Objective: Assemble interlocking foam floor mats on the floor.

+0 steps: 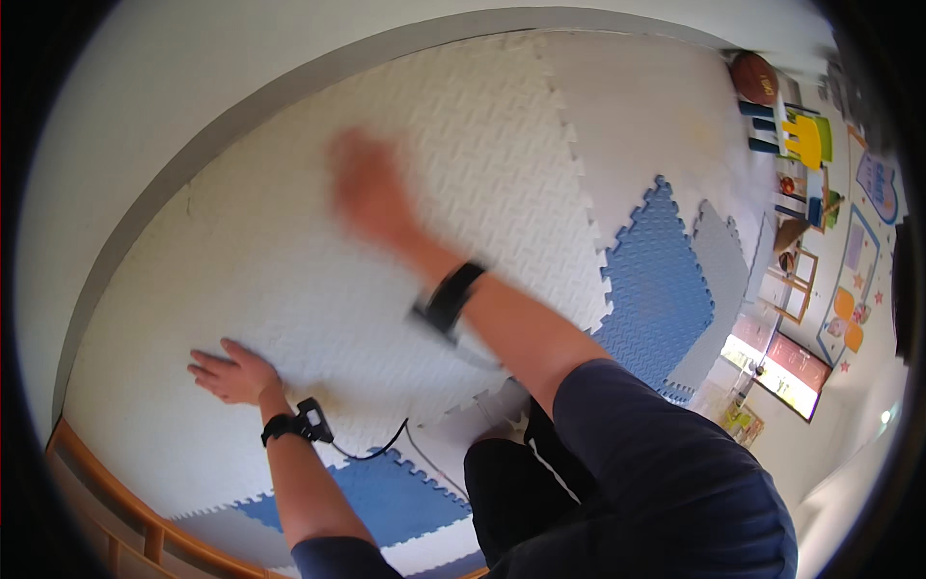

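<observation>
Cream-white foam mats [463, 145] with a raised tread pattern cover the floor before me, with jagged interlocking edges on the right. My left hand [234, 373] lies on them at the left, palm down with fingers spread, holding nothing. My right hand [371, 183] is over the mats nearer the wall, smeared by motion, so its fingers cannot be made out. Each wrist wears a black strap; a small device [313, 420] with a cable sits on the left one. A blue foam mat [658, 285] adjoins the white ones at the right.
A grey skirting strip [289, 82] curves along the wall. Another blue mat [395, 497] lies near my knees, beside a wooden rail [145, 531]. Grey mats [709, 289], a basketball [753, 77] and a yellow chair [803, 140] are at the right.
</observation>
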The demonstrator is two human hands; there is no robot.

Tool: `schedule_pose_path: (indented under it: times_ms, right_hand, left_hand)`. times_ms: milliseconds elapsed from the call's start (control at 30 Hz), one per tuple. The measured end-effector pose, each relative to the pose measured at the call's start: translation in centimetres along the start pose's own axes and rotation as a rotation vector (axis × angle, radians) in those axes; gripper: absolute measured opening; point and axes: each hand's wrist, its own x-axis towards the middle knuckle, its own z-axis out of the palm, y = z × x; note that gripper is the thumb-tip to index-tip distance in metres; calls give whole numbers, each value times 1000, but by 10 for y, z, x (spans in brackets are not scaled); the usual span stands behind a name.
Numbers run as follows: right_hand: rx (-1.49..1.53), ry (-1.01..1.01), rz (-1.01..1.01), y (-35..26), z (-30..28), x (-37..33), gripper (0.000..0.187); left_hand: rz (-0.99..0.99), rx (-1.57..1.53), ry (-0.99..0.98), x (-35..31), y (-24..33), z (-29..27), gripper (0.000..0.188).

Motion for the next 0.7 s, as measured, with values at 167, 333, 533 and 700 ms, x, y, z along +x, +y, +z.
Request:
schedule_pose_path:
  times_ms: [167,333,533,700]
  right_hand:
    - [679,-419,-1077,-45,1,-144,48]
    - [-224,136,238,212,-69,-163,47]
    - [-137,-85,1549,383,-181,-385,97]
    - [92,-405,1867,299,-152,-575,121]
  left_hand:
    - [1,-59,-24,-2,26,11,73]
    - [47,-21,24,7,11,5,78]
    - [41,-12,40,11,0,11,85]
    - [74,36,24,12,11,17,89]
